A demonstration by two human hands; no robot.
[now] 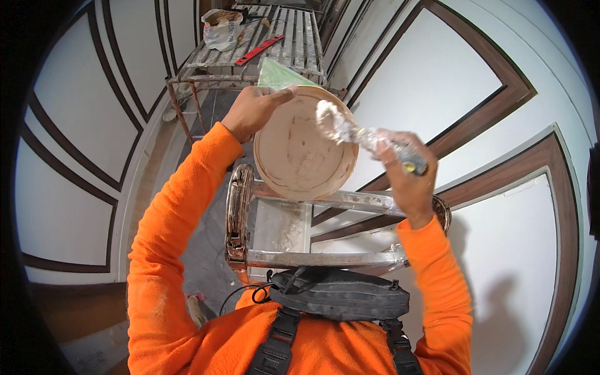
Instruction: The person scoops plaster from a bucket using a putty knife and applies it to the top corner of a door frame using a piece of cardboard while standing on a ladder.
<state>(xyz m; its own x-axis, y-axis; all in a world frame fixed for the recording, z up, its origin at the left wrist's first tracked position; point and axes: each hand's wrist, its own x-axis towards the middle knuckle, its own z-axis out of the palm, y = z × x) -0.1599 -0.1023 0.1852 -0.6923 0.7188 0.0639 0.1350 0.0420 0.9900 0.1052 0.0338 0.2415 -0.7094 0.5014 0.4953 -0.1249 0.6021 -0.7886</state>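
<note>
The tan round tub, perhaps only a lid since its depth is hard to judge, sits just to 12 o'clock of the middle of the view. The left hand has its grip pinched over the rim at the tub's 11 o'clock, thumb along the edge; this probably steadies it while leaving the smeared face open. Its 6 o'clock edge overlaps the upper silver rung of the stepladder; whether the rung bears any weight, I cannot tell.

At 3 o'clock, the right hand has its grip wrapped round the grey handle of a putty-caked hand tool, whose exact kind the coating hides. The tool points toward 10 o'clock, its white, clotted head over the tub's 1 to 2 o'clock part. Contact there is unclear, but such a position would probably let drips land inside the rim.

Behind the tub, toward 12 o'clock, a pale green sheet shows. Farther off, the slatted worktop carries a white plastic bag at 11 o'clock and a red spirit level, both apart from the hands.
</note>
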